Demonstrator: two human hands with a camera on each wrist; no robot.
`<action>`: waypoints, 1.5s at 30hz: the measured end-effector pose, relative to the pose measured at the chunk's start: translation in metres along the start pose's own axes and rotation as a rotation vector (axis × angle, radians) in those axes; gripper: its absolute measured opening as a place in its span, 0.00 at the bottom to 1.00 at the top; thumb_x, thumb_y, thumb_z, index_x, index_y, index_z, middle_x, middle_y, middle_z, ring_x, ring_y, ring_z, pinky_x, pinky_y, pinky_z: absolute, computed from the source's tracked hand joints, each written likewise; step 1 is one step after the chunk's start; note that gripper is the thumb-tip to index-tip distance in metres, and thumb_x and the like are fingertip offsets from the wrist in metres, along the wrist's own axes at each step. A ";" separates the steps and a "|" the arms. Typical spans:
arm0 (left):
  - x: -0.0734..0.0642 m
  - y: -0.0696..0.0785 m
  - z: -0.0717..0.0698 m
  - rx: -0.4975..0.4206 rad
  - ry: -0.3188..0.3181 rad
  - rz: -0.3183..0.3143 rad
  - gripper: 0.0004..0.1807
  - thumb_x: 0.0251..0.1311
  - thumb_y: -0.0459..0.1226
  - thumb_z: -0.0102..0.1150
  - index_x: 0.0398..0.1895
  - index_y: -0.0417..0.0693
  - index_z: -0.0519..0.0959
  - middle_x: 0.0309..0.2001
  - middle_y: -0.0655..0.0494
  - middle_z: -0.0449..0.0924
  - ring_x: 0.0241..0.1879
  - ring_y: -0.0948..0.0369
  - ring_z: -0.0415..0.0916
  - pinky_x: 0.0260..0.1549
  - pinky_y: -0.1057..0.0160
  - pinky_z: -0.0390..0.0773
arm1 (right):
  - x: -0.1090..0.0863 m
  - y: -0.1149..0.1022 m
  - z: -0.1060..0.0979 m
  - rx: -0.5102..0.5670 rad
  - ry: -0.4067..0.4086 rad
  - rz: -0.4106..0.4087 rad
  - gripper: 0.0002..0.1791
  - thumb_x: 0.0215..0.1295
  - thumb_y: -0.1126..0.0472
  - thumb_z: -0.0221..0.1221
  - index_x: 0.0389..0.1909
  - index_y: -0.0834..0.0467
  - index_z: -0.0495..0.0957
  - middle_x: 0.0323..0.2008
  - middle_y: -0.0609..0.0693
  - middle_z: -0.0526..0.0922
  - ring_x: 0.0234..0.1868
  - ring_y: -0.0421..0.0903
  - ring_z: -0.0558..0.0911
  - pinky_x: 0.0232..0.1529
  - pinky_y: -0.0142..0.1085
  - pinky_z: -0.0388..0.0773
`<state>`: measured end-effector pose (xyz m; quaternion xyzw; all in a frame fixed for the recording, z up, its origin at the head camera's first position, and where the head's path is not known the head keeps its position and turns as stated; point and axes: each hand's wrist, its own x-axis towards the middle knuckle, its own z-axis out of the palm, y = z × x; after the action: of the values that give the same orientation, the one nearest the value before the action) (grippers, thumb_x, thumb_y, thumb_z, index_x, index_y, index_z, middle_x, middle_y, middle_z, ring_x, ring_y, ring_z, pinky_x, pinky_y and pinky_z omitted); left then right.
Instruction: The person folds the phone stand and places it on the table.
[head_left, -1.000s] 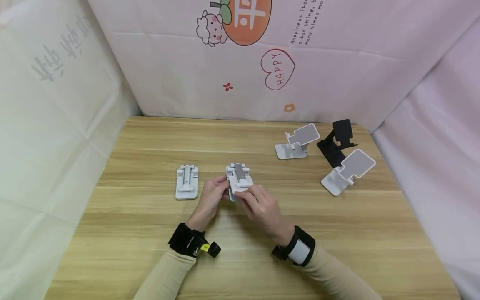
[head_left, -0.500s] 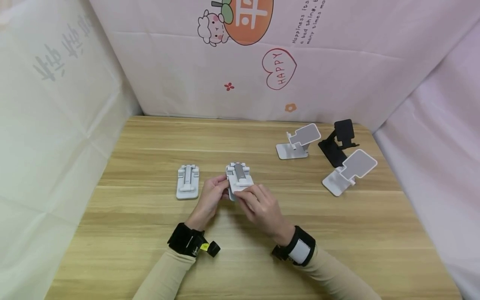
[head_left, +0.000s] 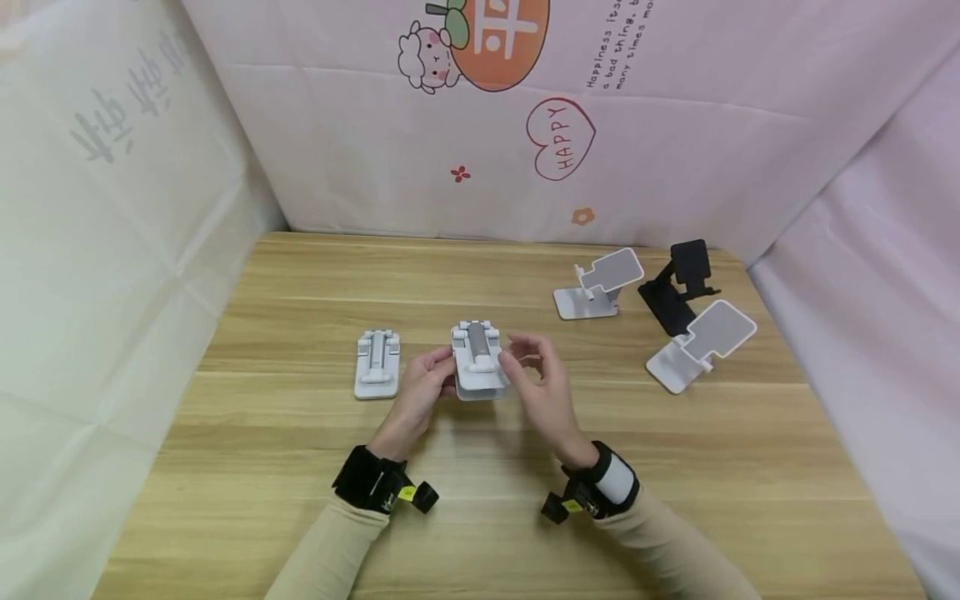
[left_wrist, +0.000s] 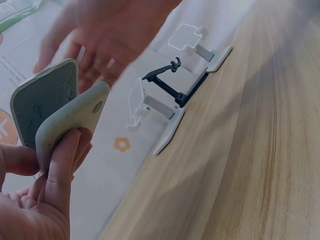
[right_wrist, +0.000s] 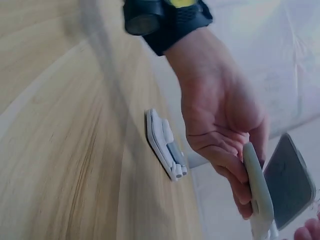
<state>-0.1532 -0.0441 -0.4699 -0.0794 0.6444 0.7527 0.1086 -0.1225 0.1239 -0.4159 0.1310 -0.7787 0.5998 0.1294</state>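
Note:
My left hand [head_left: 420, 393] grips a white foldable phone stand [head_left: 478, 382] by its left side in the head view. The stand's base and phone plate are partly swung apart; in the left wrist view a wedge of space shows between the grey-padded plate [left_wrist: 45, 100] and the rounded base [left_wrist: 75, 117]. My right hand [head_left: 547, 396] is at the stand's right edge, fingers spread and loosely bent, thumb tip close to it. To the left a second white phone stand [head_left: 377, 367] lies folded flat on the table.
At the table's [head_left: 300, 517] back right stand three unfolded phone stands: a white one [head_left: 585, 303], a black one [head_left: 667, 304] and another white one [head_left: 675, 367]. A printed cloth [head_left: 360, 167] hangs behind the back edge, with more cloth at both sides.
My right hand has let go of the stand's near right corner and moved up along its right side, fingers opening. The gap between the stand's two plates looks wider at the near end.

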 end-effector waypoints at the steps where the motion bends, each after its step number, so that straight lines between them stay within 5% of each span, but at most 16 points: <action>1: 0.000 -0.001 0.000 0.001 -0.001 0.005 0.21 0.62 0.36 0.53 0.57 0.37 0.74 0.43 0.42 0.84 0.28 0.63 0.79 0.25 0.70 0.77 | 0.001 0.000 -0.001 0.018 -0.007 0.052 0.19 0.64 0.68 0.56 0.53 0.74 0.68 0.45 0.63 0.75 0.47 0.53 0.72 0.49 0.47 0.72; 6: 0.001 -0.003 -0.002 -0.007 -0.006 0.019 0.21 0.61 0.35 0.53 0.57 0.35 0.74 0.41 0.43 0.84 0.28 0.64 0.79 0.24 0.70 0.77 | 0.003 0.017 -0.003 0.077 -0.034 0.226 0.25 0.66 0.60 0.56 0.59 0.69 0.65 0.50 0.66 0.72 0.49 0.52 0.72 0.52 0.44 0.71; 13: 0.001 -0.001 -0.002 -0.029 -0.010 -0.003 0.22 0.61 0.36 0.54 0.58 0.35 0.73 0.45 0.41 0.83 0.28 0.65 0.79 0.25 0.70 0.77 | 0.004 0.045 -0.004 0.078 -0.096 0.400 0.34 0.62 0.41 0.55 0.65 0.54 0.64 0.54 0.53 0.72 0.51 0.47 0.74 0.52 0.42 0.76; 23: 0.000 -0.001 -0.003 -0.030 -0.042 -0.010 0.24 0.63 0.36 0.52 0.61 0.35 0.70 0.50 0.41 0.81 0.31 0.64 0.80 0.25 0.71 0.77 | 0.008 0.050 -0.007 0.282 -0.233 0.630 0.39 0.61 0.37 0.54 0.63 0.61 0.65 0.59 0.55 0.72 0.54 0.49 0.75 0.55 0.43 0.75; 29: 0.001 -0.002 -0.005 -0.034 -0.063 -0.040 0.25 0.65 0.36 0.50 0.64 0.34 0.67 0.53 0.42 0.79 0.33 0.63 0.80 0.28 0.70 0.79 | 0.009 0.051 -0.007 0.301 -0.251 0.649 0.35 0.63 0.40 0.54 0.62 0.62 0.67 0.56 0.57 0.75 0.52 0.49 0.76 0.50 0.41 0.77; 37: 0.003 0.004 -0.005 -0.197 -0.125 -0.077 0.24 0.66 0.38 0.38 0.57 0.26 0.68 0.29 0.56 0.84 0.24 0.63 0.78 0.24 0.70 0.79 | 0.009 0.054 -0.007 0.337 -0.258 0.652 0.33 0.64 0.42 0.54 0.61 0.62 0.67 0.55 0.58 0.75 0.51 0.48 0.77 0.45 0.38 0.79; 45: 0.002 0.007 -0.005 -0.070 -0.098 -0.099 0.28 0.57 0.44 0.59 0.56 0.34 0.74 0.30 0.58 0.84 0.27 0.64 0.79 0.27 0.70 0.79 | 0.010 0.055 -0.006 0.349 -0.253 0.646 0.34 0.63 0.42 0.55 0.61 0.62 0.68 0.54 0.58 0.76 0.49 0.48 0.78 0.47 0.42 0.79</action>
<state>-0.1575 -0.0502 -0.4645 -0.0779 0.6070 0.7713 0.1746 -0.1511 0.1426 -0.4610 -0.0279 -0.6757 0.7124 -0.1873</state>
